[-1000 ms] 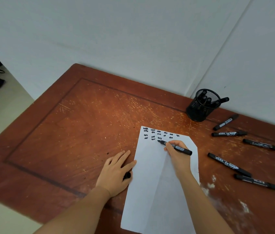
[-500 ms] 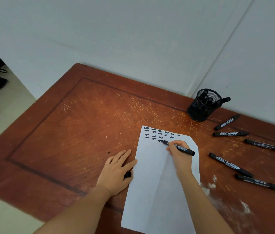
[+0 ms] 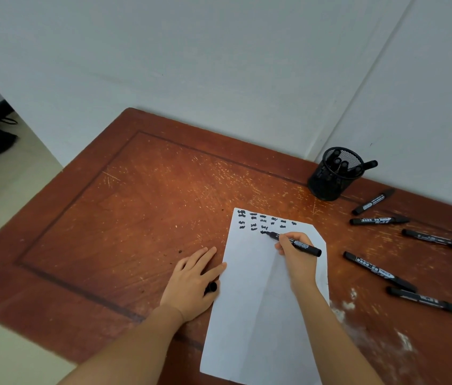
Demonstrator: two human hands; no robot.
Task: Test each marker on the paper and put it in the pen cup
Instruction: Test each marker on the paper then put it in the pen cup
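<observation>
From the head view, the right hand (image 3: 297,254) pinches a black marker (image 3: 295,243) with curled fingers, its tip touching the white paper (image 3: 258,301) just below rows of black test marks (image 3: 263,220). The left hand (image 3: 191,282) lies flat on the wooden table (image 3: 136,204) at the paper's left edge, fingers straight and slightly spread. A black cap (image 3: 211,288) peeks from under its thumb side; whether it is gripped I cannot tell. The mesh pen cup (image 3: 330,179) stands at the far corner with markers inside. Five loose markers (image 3: 379,270) lie to the right of the paper.
</observation>
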